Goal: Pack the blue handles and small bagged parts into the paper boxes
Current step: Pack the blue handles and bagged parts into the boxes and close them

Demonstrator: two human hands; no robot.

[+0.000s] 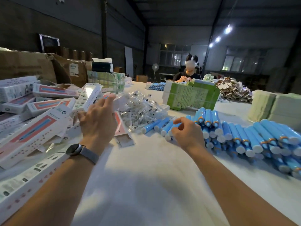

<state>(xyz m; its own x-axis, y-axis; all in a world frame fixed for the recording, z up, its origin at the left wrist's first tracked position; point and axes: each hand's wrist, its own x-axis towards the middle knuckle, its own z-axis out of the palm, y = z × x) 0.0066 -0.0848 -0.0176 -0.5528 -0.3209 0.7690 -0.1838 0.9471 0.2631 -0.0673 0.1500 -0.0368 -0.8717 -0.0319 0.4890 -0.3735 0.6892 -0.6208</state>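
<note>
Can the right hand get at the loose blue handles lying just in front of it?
Probably yes. The right hand hovers with curled fingers directly over the loose blue handles, holding nothing that I can see. Nothing lies between them; the pile of bagged parts sits off to their left.

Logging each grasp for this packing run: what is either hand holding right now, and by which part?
Left hand grips a paper box near its far end. Right hand holds nothing; curled fingers hover over the blue handles.
</note>
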